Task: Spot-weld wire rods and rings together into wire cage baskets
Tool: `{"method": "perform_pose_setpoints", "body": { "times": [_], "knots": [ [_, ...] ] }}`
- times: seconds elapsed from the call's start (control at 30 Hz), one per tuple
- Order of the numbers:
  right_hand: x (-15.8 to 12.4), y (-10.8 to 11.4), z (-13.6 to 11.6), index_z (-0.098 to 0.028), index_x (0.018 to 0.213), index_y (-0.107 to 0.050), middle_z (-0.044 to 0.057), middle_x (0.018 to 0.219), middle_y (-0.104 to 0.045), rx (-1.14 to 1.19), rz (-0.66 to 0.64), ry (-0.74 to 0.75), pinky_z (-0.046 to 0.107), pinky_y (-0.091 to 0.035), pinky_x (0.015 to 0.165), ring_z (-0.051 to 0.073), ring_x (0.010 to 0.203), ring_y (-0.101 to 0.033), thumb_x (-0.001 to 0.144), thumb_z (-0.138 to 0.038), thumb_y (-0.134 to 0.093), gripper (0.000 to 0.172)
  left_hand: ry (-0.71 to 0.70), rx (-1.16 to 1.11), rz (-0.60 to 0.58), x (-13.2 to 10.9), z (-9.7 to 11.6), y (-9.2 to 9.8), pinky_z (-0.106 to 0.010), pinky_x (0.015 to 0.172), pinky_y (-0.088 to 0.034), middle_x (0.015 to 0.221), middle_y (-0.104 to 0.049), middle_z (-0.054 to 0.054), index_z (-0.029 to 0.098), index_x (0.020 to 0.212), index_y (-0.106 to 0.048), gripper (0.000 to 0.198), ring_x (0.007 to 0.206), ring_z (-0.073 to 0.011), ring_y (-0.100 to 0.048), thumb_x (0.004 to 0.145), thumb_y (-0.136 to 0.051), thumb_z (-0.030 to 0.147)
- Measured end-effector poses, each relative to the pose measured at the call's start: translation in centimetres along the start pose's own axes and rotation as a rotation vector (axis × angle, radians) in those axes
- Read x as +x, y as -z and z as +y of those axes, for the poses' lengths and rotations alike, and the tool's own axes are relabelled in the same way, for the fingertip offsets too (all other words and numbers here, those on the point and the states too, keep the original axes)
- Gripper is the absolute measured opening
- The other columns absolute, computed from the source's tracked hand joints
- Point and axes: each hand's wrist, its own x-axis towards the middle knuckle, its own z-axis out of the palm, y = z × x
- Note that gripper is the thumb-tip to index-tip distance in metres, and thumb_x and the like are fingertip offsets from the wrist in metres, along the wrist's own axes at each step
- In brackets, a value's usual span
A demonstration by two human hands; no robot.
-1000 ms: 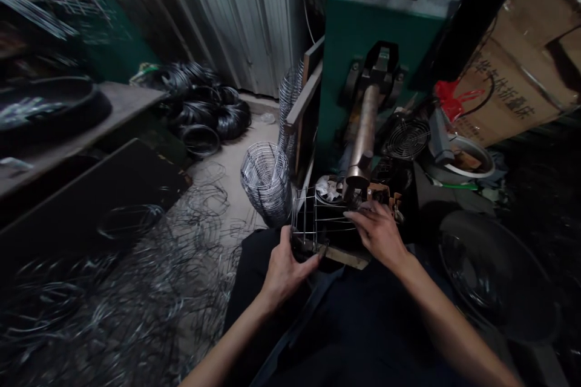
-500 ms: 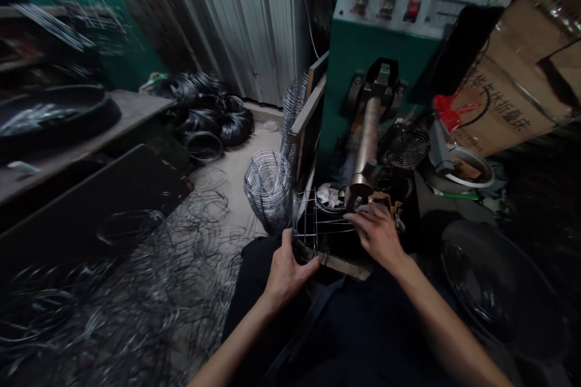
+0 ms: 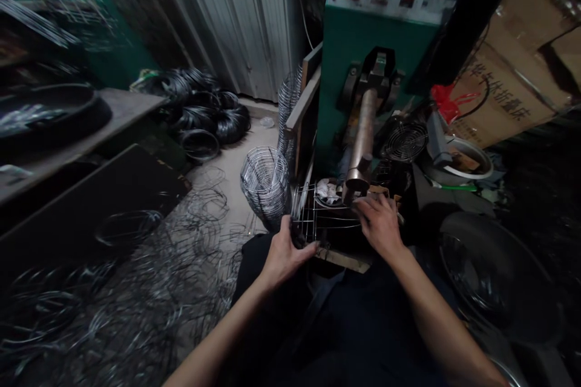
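A small wire frame (image 3: 309, 215) of thin shiny rods stands between my hands, in front of the green machine (image 3: 338, 48). My left hand (image 3: 282, 259) is closed on its near left end, thumb toward the right. My right hand (image 3: 380, 228) is curled just below the tip of the machine's thick metal arm (image 3: 362, 145). Its fingers are pressed together at the right ends of the long wires; the fingertips are partly hidden under the arm. Below the frame lies a pale wooden strip (image 3: 344, 260).
Left of the frame stands a stack of wire rings (image 3: 265, 184). Loose wire loops (image 3: 181, 242) litter the floor, and black wire coils (image 3: 204, 106) lie by the metal wall. At right are a metal bowl (image 3: 483, 163), a small fan (image 3: 405, 139) and a cardboard box (image 3: 521, 66).
The view has tipped slightly downward. The wire frame leans a little more to the right at its top, and my right hand has turned slightly under the machine's arm.
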Motion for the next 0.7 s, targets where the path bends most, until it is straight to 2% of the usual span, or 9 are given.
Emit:
{"method": "perform_pose_setpoints", "body": {
  "times": [0.17, 0.23, 0.33, 0.4, 0.47, 0.53, 0.6, 0.67, 0.7],
  "knots": [
    [0.6, -0.2, 0.1, -0.02, 0.1, -0.07, 0.006, 0.101, -0.072, 0.086, 0.047, -0.004, 0.04, -0.039, 0.087, 0.025, 0.098, -0.057, 0.098, -0.02, -0.055, 0.015, -0.096, -0.016, -0.001, 1.7, -0.5, 0.1, -0.027, 0.065, -0.047, 0.082, -0.064, 0.0, 0.019, 0.109, -0.047, 0.049, 0.071, -0.016, -0.061, 0.072, -0.071, 0.042],
    [0.4, 0.4, 0.0, -0.02, 0.098, -0.07, 0.006, 0.1, -0.073, 0.173, 0.094, -0.025, 0.039, -0.042, 0.09, 0.024, 0.097, -0.059, 0.1, -0.022, -0.054, 0.016, -0.124, -0.045, 0.006, 2.1, -1.1, -0.3, -0.027, 0.065, -0.048, 0.085, -0.065, 0.0, 0.019, 0.117, -0.047, 0.055, 0.068, -0.0151, -0.062, 0.073, -0.071, 0.043],
    [-1.1, 1.8, 0.5, -0.018, 0.1, -0.069, 0.009, 0.099, -0.072, 0.251, 0.14, -0.105, 0.039, -0.047, 0.09, 0.025, 0.096, -0.06, 0.1, -0.025, -0.055, 0.016, -0.126, -0.087, 0.056, 1.6, -1.8, -0.9, -0.03, 0.072, -0.053, 0.092, -0.068, -0.002, 0.018, 0.134, -0.039, 0.074, 0.072, -0.0168, -0.066, 0.073, -0.072, 0.042],
    [-3.1, 2.7, 1.9, -0.019, 0.098, -0.069, 0.01, 0.095, -0.071, 0.234, 0.165, -0.178, 0.041, -0.05, 0.086, 0.026, 0.092, -0.061, 0.099, -0.03, -0.055, 0.018, -0.066, -0.089, 0.09, 0.4, -1.9, -0.9, -0.033, 0.076, -0.054, 0.091, -0.069, -0.003, 0.017, 0.135, -0.039, 0.078, 0.077, -0.0201, -0.068, 0.07, -0.074, 0.043],
    [-6.4, 3.5, 4.4, -0.022, 0.096, -0.069, 0.01, 0.094, -0.071, 0.178, 0.149, -0.281, 0.044, -0.051, 0.083, 0.029, 0.091, -0.063, 0.098, -0.036, -0.053, 0.022, -0.008, -0.14, 0.072, -1.4, -1.5, -0.3, -0.036, 0.083, -0.055, 0.098, -0.07, -0.006, 0.017, 0.131, -0.045, 0.075, 0.09, -0.0235, -0.069, 0.068, -0.077, 0.044],
    [-11.3, 4.4, 7.7, -0.024, 0.097, -0.069, 0.012, 0.099, -0.072, 0.085, 0.05, -0.44, 0.049, -0.051, 0.087, 0.033, 0.094, -0.065, 0.097, -0.043, -0.048, 0.028, 0.051, -0.282, -0.006, -3.4, -1.1, 0.7, -0.038, 0.09, -0.054, 0.11, -0.069, -0.009, 0.018, 0.129, -0.05, 0.073, 0.102, -0.0254, -0.067, 0.067, -0.079, 0.045],
    [-17.7, 5.3, 11.2, -0.024, 0.097, -0.07, 0.015, 0.099, -0.072, -0.013, -0.113, -0.657, 0.054, -0.053, 0.083, 0.038, 0.09, -0.067, 0.091, -0.053, -0.046, 0.039, 0.167, -0.472, -0.137, -5.2, -0.9, 1.6, -0.038, 0.087, -0.055, 0.111, -0.068, -0.011, 0.016, 0.133, -0.048, 0.08, 0.1, -0.0255, -0.067, 0.066, -0.08, 0.046],
    [-25.1, 6.2, 14.0, -0.032, 0.092, -0.072, 0.019, 0.092, -0.072, -0.114, -0.247, -0.941, 0.054, -0.053, 0.071, 0.041, 0.08, -0.069, 0.085, -0.062, -0.042, 0.043, 0.318, -0.629, -0.275, -6.7, -1.2, 2.0, -0.037, 0.078, -0.056, 0.106, -0.068, -0.012, 0.015, 0.144, -0.038, 0.097, 0.088, -0.0234, -0.069, 0.063, -0.082, 0.046],
    [-29.0, 6.5, 14.8, -0.034, 0.085, -0.072, 0.021, 0.082, -0.071, -0.141, -0.299, -1.051, 0.056, -0.052, 0.067, 0.044, 0.075, -0.068, 0.081, -0.064, -0.042, 0.042, 0.371, -0.669, -0.336, -7.4, -1.6, 2.0, -0.036, 0.075, -0.056, 0.106, -0.068, -0.011, 0.015, 0.148, -0.032, 0.105, 0.083, -0.022, -0.069, 0.062, -0.083, 0.046]
  ]
}}
